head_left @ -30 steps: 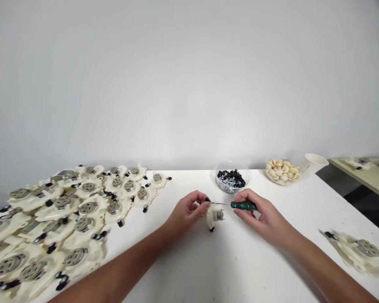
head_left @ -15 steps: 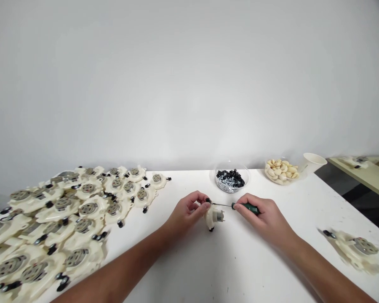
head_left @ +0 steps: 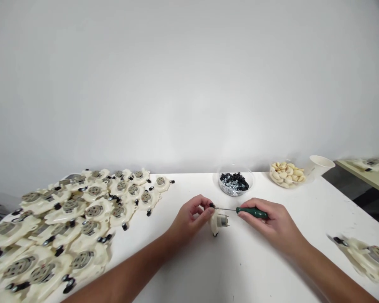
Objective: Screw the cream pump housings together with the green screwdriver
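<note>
My left hand [head_left: 194, 216] is closed, pinching a cream plastic housing with a small silver motor [head_left: 216, 223] just above the white table. A small black piece [head_left: 212, 205] sits at the top of the housing, by my left fingertips. In my right hand [head_left: 276, 216] is a green-handled screwdriver [head_left: 252, 212], held level with its thin shaft pointing left. The shaft's tip meets the housing's upper part beside the black piece. Exactly how the tip seats there is too small to tell.
Many similar motor housings [head_left: 94, 210] lie crowded on the left. Behind my hands stands a clear bowl [head_left: 252, 179] of black pieces [head_left: 233, 182]. Further right are a bag of cream-coloured pieces [head_left: 287, 174] and a white cup [head_left: 320, 166]. Another motor housing [head_left: 363, 254] lies at the right.
The view has shifted, so everything appears further right and slightly lower. More of the screwdriver's handle shows past my right fingers. Its tip stays at the housing, held by my left hand.
</note>
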